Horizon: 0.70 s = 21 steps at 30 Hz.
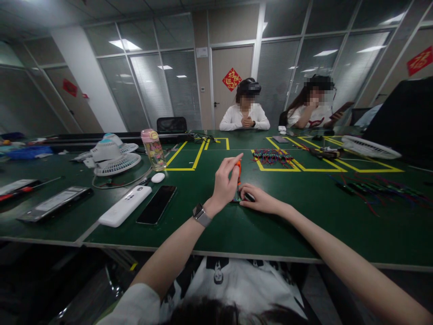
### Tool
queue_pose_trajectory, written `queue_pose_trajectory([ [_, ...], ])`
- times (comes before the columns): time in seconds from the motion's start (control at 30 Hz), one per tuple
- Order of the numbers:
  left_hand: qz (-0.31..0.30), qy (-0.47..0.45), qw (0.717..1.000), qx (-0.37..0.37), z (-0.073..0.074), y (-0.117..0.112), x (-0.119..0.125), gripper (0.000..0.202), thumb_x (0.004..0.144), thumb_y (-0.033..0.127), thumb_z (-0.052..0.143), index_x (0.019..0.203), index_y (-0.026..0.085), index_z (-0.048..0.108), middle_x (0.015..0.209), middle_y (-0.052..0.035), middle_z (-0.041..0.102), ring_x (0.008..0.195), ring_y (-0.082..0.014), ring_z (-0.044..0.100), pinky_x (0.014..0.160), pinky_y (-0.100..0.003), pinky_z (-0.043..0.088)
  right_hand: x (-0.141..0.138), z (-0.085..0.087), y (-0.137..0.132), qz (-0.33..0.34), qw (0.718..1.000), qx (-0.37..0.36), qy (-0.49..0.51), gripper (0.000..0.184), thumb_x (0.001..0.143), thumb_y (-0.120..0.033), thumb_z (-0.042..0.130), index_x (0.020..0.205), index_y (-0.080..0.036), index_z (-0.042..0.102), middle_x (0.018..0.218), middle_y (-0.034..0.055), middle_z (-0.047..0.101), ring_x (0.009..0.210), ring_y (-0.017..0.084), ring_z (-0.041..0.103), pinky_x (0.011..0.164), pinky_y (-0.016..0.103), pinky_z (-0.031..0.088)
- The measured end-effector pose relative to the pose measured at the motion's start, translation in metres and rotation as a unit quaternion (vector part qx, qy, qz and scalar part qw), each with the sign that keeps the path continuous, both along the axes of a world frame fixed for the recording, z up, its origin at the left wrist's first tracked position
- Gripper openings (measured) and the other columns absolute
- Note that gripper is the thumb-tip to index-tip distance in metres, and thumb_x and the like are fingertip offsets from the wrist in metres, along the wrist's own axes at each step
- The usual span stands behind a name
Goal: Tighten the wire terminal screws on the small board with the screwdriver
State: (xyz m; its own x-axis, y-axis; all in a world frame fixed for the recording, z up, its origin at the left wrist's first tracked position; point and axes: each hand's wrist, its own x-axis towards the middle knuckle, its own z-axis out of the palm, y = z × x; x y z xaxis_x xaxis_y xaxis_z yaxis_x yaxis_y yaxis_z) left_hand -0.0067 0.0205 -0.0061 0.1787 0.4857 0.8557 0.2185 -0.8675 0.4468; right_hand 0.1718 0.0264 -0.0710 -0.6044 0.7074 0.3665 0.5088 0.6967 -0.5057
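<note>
My left hand (224,183), with a watch on its wrist, is closed around an upright orange-handled screwdriver (240,168). The palm and fingers cover part of the handle. Below it, a thin shaft runs down to a small green circuit board (236,200) on the table. My right hand (259,198) rests on the table just right of the board, its fingers curled and fingertips at the board's edge. A dark piece (249,197) shows beneath those fingers; I cannot make out what it is.
On the green table (209,230), a phone (156,205), white power bank (126,206), bottle (154,150) and white fans (115,155) stand left. Wired boards (273,157) lie within yellow tape ahead, more wired boards (382,187) to the right. Two people (245,110) sit opposite.
</note>
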Motion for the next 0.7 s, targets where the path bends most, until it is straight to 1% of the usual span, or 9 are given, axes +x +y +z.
queue_pose_trajectory([
  [0.1,-0.005,-0.01,1.0,-0.002,-0.001,0.0012,0.0002,0.034,0.099,0.018,0.037,0.127,0.019,0.056,0.112,-0.0075,0.064,0.105,-0.0167,0.059,0.093,-0.03,0.045,0.0002,0.0006,-0.0008,-0.001,1.0,0.0,0.0,0.012,0.084,-0.025,0.065,0.081,-0.019,0.054,0.103,0.0082,0.058,0.094,0.022,0.056,0.085,0.036,0.047],
  [0.23,0.029,-0.014,0.999,0.01,-0.0002,0.0004,0.0019,0.027,0.094,0.021,0.051,0.119,0.02,0.061,0.101,-0.0053,0.062,0.093,-0.0154,0.059,0.086,-0.028,0.047,0.0005,0.0008,-0.0013,0.004,1.0,-0.001,0.004,0.013,0.085,-0.025,0.064,0.08,-0.019,0.053,0.103,0.0079,0.057,0.094,0.022,0.056,0.086,0.036,0.047],
  [0.3,0.055,-0.014,0.998,0.024,0.001,-0.0013,0.0022,0.023,0.091,0.022,0.058,0.112,0.02,0.066,0.095,-0.004,0.057,0.088,-0.0147,0.057,0.084,-0.027,0.047,0.0005,0.0005,-0.001,0.002,1.0,0.001,0.004,0.013,0.085,-0.025,0.064,0.08,-0.019,0.053,0.102,0.0077,0.058,0.094,0.022,0.056,0.086,0.037,0.046],
  [0.37,0.072,-0.015,0.997,0.032,0.0019,-0.0026,0.0019,0.021,0.09,0.023,0.059,0.108,0.02,0.068,0.093,-0.0037,0.053,0.088,-0.0147,0.055,0.083,-0.027,0.047,0.0004,0.0002,-0.0007,0.0,1.0,0.003,0.001,0.014,0.085,-0.025,0.064,0.081,-0.019,0.053,0.101,0.0074,0.058,0.094,0.022,0.056,0.086,0.037,0.046],
  [0.43,0.065,-0.012,0.997,0.027,0.0022,-0.0028,0.0011,0.023,0.093,0.022,0.053,0.11,0.019,0.067,0.096,-0.0048,0.053,0.091,-0.0151,0.055,0.085,-0.027,0.047,0.0003,0.0003,-0.0008,0.001,1.0,0.002,0.0,0.014,0.085,-0.024,0.065,0.081,-0.019,0.053,0.102,0.0073,0.058,0.094,0.022,0.056,0.086,0.036,0.046],
  [0.5,0.04,-0.004,0.999,0.017,0.0019,-0.0017,0.0004,0.029,0.096,0.019,0.044,0.117,0.019,0.064,0.103,-0.0063,0.056,0.097,-0.0156,0.057,0.088,-0.028,0.046,0.0002,0.0007,-0.0011,0.001,1.0,0.0,0.0,0.013,0.085,-0.024,0.064,0.081,-0.019,0.053,0.103,0.0076,0.057,0.095,0.022,0.056,0.086,0.036,0.046],
  [0.57,0.016,-0.003,1.0,0.011,0.0014,-0.0001,0.0002,0.032,0.097,0.016,0.04,0.121,0.019,0.061,0.107,-0.0065,0.06,0.1,-0.0156,0.058,0.089,-0.028,0.046,0.0001,0.0012,-0.0015,0.002,1.0,-0.002,0.0,0.013,0.085,-0.024,0.064,0.081,-0.019,0.053,0.104,0.0079,0.057,0.096,0.022,0.056,0.086,0.036,0.046],
  [0.63,0.011,-0.009,1.0,0.009,0.0012,0.0009,0.0006,0.031,0.097,0.016,0.042,0.121,0.02,0.06,0.104,-0.0054,0.062,0.096,-0.0149,0.059,0.087,-0.028,0.047,0.0002,0.0015,-0.0017,0.004,1.0,-0.004,-0.001,0.012,0.085,-0.025,0.063,0.081,-0.019,0.053,0.104,0.0082,0.057,0.096,0.022,0.056,0.087,0.037,0.046],
  [0.7,0.026,-0.017,0.999,0.012,0.0015,0.0008,0.0014,0.027,0.094,0.018,0.049,0.117,0.019,0.063,0.096,-0.0041,0.061,0.089,-0.0141,0.058,0.084,-0.026,0.047,0.0002,0.0016,-0.0017,0.003,1.0,-0.006,-0.001,0.013,0.085,-0.025,0.063,0.082,-0.019,0.053,0.104,0.0083,0.056,0.096,0.023,0.056,0.086,0.037,0.046],
])
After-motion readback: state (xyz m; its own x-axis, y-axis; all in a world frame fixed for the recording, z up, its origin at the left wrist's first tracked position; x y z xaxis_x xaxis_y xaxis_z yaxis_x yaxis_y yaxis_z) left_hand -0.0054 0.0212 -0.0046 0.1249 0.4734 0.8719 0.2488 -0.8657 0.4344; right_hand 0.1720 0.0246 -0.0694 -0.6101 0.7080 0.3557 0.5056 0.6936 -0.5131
